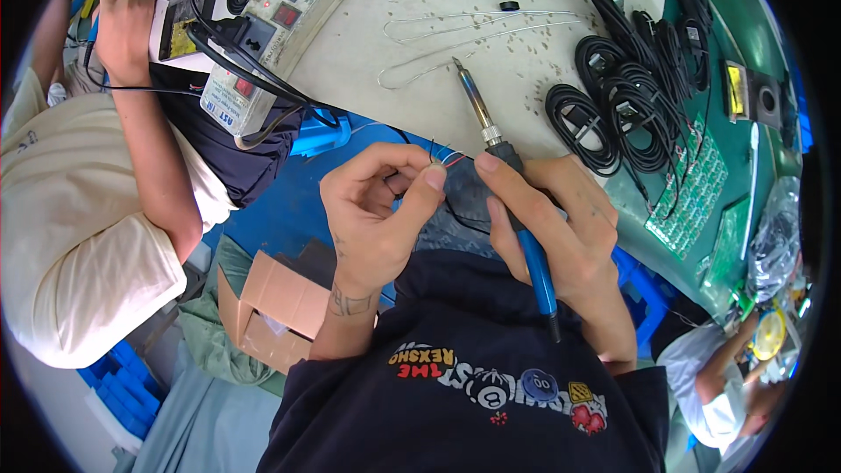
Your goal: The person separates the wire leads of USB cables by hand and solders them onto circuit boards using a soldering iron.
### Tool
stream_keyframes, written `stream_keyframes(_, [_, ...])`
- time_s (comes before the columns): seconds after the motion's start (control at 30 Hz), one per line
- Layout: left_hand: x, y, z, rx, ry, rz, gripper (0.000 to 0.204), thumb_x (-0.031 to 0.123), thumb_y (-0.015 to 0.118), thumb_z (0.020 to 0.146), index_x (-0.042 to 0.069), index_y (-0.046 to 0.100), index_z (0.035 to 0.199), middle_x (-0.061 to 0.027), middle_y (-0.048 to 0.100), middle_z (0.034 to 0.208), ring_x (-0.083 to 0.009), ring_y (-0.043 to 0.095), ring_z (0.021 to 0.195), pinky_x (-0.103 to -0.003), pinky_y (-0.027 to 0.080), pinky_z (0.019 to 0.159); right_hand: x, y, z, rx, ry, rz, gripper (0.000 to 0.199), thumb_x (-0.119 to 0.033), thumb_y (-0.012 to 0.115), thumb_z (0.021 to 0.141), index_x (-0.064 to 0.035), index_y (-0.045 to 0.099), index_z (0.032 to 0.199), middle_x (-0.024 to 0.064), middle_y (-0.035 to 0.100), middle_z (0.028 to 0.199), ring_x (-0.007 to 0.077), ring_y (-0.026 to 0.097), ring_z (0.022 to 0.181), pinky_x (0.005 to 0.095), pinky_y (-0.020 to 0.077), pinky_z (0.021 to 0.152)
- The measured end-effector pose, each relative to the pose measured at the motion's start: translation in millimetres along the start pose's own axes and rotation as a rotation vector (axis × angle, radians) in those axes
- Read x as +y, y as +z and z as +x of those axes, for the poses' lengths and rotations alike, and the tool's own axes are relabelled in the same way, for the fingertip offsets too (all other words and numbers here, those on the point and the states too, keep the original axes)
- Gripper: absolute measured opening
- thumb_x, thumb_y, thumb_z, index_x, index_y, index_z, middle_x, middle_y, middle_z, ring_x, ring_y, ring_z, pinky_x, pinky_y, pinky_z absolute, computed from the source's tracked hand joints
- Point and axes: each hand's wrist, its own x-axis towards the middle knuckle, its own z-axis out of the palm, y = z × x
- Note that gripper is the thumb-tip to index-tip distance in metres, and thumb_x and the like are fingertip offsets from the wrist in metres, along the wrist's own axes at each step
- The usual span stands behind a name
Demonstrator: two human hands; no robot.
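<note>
Between its thumb and index finger, my left hand [372, 210] pinches the end of a black cable. Thin stripped wires [452, 156] in black, white and red fan out of it toward my other hand. My right hand [565, 228] is closed around a soldering iron [535, 264] with a blue and black handle. The iron's metal tip points up and away, over the pale worktop. My right thumb and index finger are close to the wire ends; whether they touch them I cannot tell. Two loops of thin solder wire [491, 31] lie on the worktop beyond the tip.
Coiled black cables [631, 96] lie on the right, beside green circuit boards [692, 188] and a soldering iron stand [753, 95]. A power strip [241, 92] edges the table at left, near a co-worker's arm [149, 140]. A cardboard box [280, 307] sits below.
</note>
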Motion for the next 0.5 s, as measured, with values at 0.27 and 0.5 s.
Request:
stream_keyframes(0.27, [4,5,-5,-0.038,0.023,0.038,0.012,-0.011,0.07,0.087,-0.006,0.067,0.097,-0.0079,0.066,0.084,-0.0107,0.058,0.07,-0.02,0.05,0.066,-3,-9,-7,0.073,0.043,-0.012,0.04,0.001,0.076,0.074,-0.003,0.076,0.114,0.0077,0.061,0.087,0.0193,0.053,0.068,0.0302,0.0474,0.062])
stream_keyframes(0.5, [6,13,-8,-0.07,0.038,0.041,0.011,-0.011,0.07,0.087,-0.006,0.067,0.097,-0.0083,0.065,0.086,-0.0112,0.058,0.071,-0.02,0.051,0.067,9,-2,-6,0.062,-0.027,0.019,0.045,0.003,0.077,0.073,-0.004,0.074,0.117,0.0065,0.059,0.088,0.0179,0.053,0.07,0.0292,0.0485,0.066])
